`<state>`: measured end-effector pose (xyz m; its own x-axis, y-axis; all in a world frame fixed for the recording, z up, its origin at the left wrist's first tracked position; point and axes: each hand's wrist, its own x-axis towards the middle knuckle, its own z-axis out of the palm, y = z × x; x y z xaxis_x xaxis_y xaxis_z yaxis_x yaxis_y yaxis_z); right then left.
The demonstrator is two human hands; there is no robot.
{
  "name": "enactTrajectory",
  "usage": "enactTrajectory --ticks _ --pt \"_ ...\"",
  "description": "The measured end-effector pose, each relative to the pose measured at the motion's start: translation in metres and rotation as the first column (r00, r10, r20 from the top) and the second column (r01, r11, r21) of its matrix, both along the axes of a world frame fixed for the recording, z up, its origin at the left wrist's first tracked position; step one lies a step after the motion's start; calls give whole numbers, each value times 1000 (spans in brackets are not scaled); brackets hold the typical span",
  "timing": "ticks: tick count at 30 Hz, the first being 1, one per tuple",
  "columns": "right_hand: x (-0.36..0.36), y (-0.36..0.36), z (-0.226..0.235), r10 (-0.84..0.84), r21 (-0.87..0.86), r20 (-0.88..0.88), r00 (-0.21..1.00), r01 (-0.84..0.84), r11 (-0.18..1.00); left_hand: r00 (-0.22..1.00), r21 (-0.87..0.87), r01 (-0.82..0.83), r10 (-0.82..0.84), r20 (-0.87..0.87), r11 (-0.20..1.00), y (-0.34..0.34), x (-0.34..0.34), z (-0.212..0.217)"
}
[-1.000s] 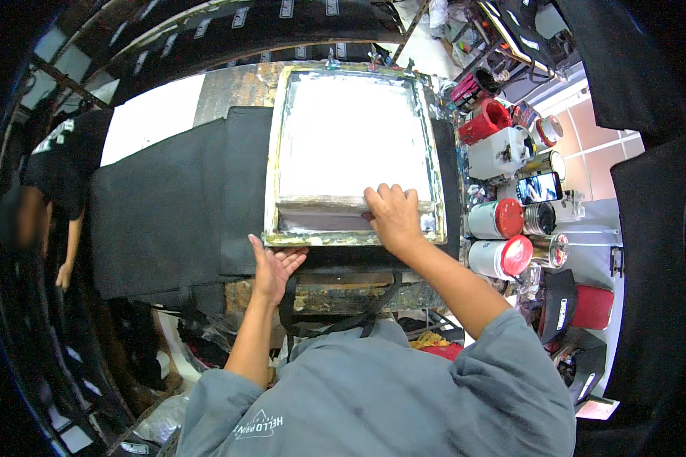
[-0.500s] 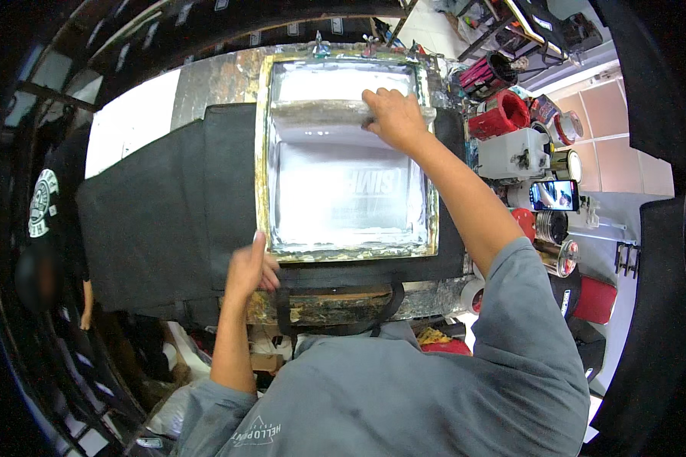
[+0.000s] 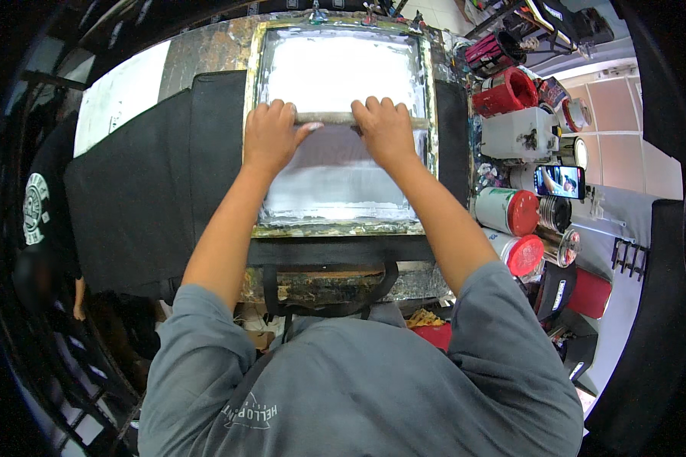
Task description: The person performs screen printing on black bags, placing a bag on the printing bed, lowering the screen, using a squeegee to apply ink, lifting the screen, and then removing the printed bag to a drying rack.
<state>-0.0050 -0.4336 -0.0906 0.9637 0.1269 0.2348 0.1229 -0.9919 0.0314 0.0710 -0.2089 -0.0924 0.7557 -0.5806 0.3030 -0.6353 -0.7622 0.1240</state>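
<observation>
Both hands grip a long squeegee (image 3: 325, 118) that lies crosswise over a screen-printing frame (image 3: 335, 229). My left hand (image 3: 270, 137) wraps its left part, with the thumb pointing inward. Toward the right end, my right hand (image 3: 386, 132) has its fingers folded over the top edge. White ink coats the mesh, brightest beyond the squeegee; nearer to me the mesh looks greyer. Under the frame lies a black fabric piece (image 3: 141, 183) with a looped strap at the near edge, like a bag. The squeegee's blade is hidden from above.
Along the right stand red-lidded jars (image 3: 522, 212), a whitish plastic jug (image 3: 520, 135), a red tub (image 3: 507, 91) and a phone (image 3: 559, 182) with a lit screen. White sheet (image 3: 122, 99) lies at the far left. Another person in black (image 3: 49, 198) is at the left.
My left hand has come up from the frame's near left corner onto the squeegee. My right hand still holds it, now more squarely. White ink now covers the far mesh more fully.
</observation>
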Motion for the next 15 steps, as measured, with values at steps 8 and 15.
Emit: enactTrajectory --ticks 8,15 --pt "-112 41 9 21 43 -83 996 -18 999 995 -9 45 -45 -90 999 45 -111 11" --pt "-127 50 15 -10 -25 -111 994 7 1000 998 -186 3 -14 -54 983 85 -146 -1"
